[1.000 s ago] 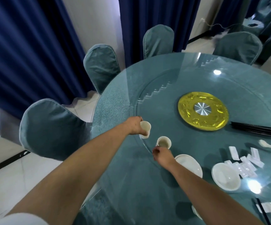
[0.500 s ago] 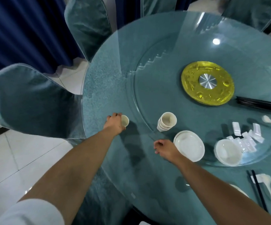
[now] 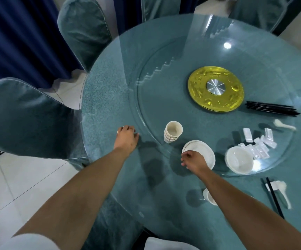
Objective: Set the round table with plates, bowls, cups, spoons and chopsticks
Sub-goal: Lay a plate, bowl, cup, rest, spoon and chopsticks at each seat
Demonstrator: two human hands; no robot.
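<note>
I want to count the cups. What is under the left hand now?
Under the left hand only a small white rim shows at the fingers, likely a cup; the hand covers the rest, on the glass table.

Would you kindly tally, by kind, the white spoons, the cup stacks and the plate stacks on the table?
Spoons: 2, one near the black chopstick bundle, one at the near setting
Cup stacks: 1
Plate stacks: 1
Total: 4
</note>
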